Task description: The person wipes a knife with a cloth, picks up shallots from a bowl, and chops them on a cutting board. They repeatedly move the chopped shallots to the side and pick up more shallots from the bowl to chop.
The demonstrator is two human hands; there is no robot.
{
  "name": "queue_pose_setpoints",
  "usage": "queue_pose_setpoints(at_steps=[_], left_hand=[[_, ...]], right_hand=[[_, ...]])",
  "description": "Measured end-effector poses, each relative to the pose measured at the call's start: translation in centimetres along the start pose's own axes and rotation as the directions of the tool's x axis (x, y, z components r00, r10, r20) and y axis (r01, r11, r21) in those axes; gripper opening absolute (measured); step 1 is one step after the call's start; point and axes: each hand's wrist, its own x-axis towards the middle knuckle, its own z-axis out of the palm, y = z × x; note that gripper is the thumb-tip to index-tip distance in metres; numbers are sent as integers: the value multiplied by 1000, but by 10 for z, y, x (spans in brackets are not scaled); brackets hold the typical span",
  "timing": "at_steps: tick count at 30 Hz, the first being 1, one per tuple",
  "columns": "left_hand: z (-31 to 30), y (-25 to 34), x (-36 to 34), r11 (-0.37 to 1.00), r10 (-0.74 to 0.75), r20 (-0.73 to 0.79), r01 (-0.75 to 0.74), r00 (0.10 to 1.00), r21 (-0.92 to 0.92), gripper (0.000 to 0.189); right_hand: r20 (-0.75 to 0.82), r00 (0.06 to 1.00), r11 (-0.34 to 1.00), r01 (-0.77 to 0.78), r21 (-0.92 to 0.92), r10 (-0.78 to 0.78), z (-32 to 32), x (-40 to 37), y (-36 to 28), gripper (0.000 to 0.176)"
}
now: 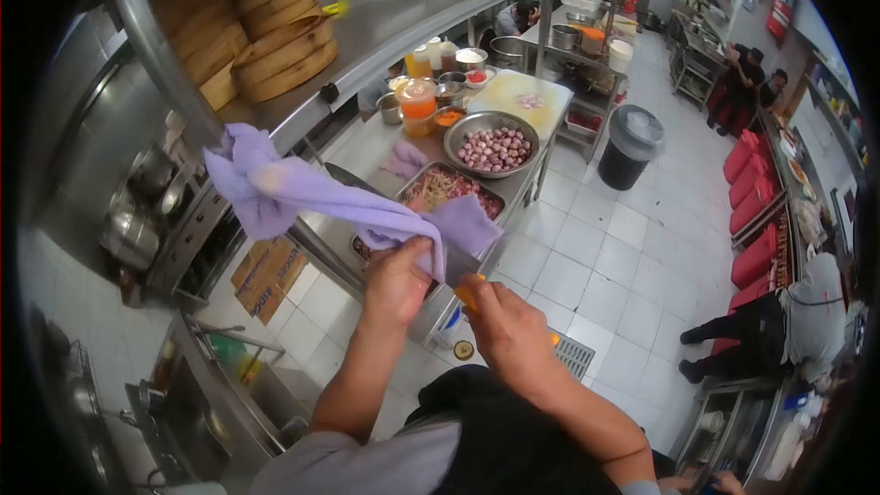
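Stainless steel counters (367, 142) and white floor tiles (596, 257) lie beyond two raised forearms. Left hand (396, 280) is closed on a soft lilac towelling cloth (312, 197), pinching it over the grey blade of a stiff orange-handled steel knife (458, 268); the cloth's loose end trails up and away from that grip. Right hand (509, 330), just below, wraps tightly round the handle. Limp and light, the cloth suits a bunched hold; the knife looks safest taken by its handle.
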Motion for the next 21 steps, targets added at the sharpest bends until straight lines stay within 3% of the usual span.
queue_pose_setpoints(at_steps=[6, 10, 15, 17, 19, 20, 21], left_hand=[[-1, -9, 7, 994, 110, -106, -107, 988, 34, 51], [-10, -14, 13, 994, 112, -141, -110, 984, 19, 48], [-22, -26, 34, 974, 221, -225, -225, 949, 9, 44], [-52, -32, 41, 968, 249, -220, -247, 943, 38, 46], [-84, -36, 46, 953, 304, -9, -304, 952, -2, 45], [-105, -49, 43, 955, 289, -13, -288, 957, 69, 49], [-122, -66, 27, 996, 89, -37, -88, 995, 16, 52]], right_hand=[[9, 1000, 1000, 21, 16, -21, -21, -22, 23, 39], [47, 999, 998, -14, 60, 12, -35, -37, 39, 41], [126, 989, 990, -97, 107, 83, -61, -65, 79, 45], [190, 967, 962, -205, 178, 171, -80, -77, 99, 45], [268, 928, 934, -312, 176, 260, -100, -94, 129, 42], [279, 891, 878, -424, 222, 359, -106, -106, 150, 42], [289, 843, 809, -525, 265, 453, -111, -117, 172, 41]])
